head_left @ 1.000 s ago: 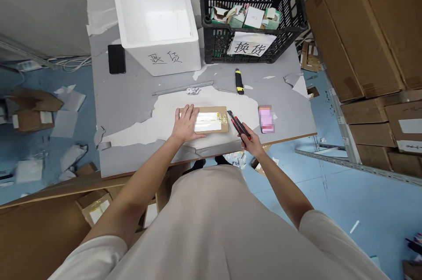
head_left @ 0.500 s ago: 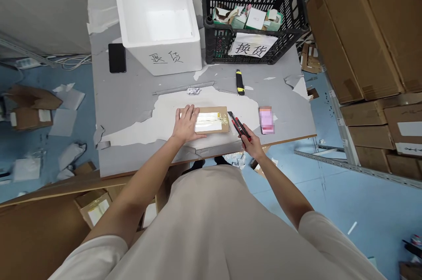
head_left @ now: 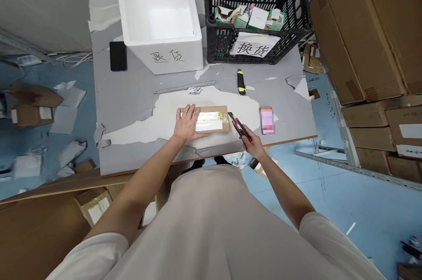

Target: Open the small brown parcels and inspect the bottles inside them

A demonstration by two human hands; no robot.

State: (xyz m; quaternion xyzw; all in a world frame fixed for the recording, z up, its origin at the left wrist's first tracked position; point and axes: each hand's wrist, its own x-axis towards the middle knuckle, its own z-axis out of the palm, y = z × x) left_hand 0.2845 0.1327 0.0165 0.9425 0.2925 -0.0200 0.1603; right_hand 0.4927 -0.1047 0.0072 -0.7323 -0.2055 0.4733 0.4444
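Table (head_left: pixel 125 100) under me, grey cover torn to white in places. Foam bin (head_left: pixel 184 58) and black crate (head_left: pixel 219 45) side by side toward far edge, small boxes (head_left: pixel 258 18) in crate. Cardboard parcel (head_left: pixel 211 127) flat on white patch before me, label up. My left hand (head_left: pixel 187 125) presses its left end, fingers moderately spread. My right hand (head_left: pixel 253 143) grips red-black cutter (head_left: pixel 242 129), tip just beside parcel's right end. Yellow-black knife (head_left: pixel 241 82) lies farther back.

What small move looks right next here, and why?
Probably ease the right hand leftward, bringing the cutter onto the taped end of the cardboard box: the cutter's tip sits right beside that end, and the left hand rests across the box.
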